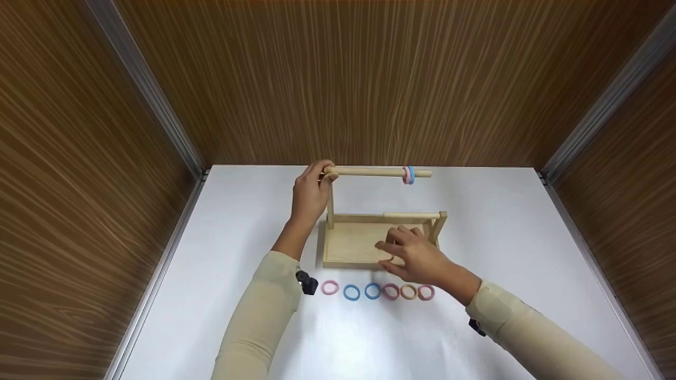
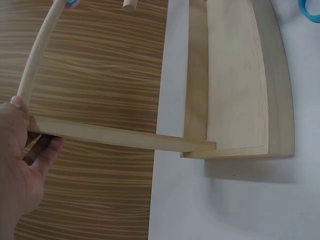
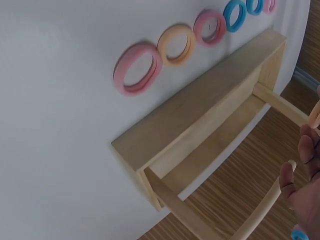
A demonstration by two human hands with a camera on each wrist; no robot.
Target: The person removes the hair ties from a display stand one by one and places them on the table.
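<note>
Head view | left hand (image 1: pixel 310 194) fingers curled round the near end of the top dowel (image 1: pixel 369 171) | pink and blue rings (image 1: pixel 409 174) further along that dowel | right hand (image 1: pixel 414 255) over the wooden stand (image 1: pixel 351 245), fingers pinching an orange ring (image 3: pixel 315 115) | six rings in a row (image 1: pixel 377 291) just behind the wrist

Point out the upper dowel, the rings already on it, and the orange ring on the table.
upper dowel (image 1: pixel 369 171), head view, mid-length of the bare rod
pink and blue rings (image 1: pixel 408 175), head view, where the pair touch
orange ring (image 3: pixel 177 46), right wrist view, its left rim
</note>
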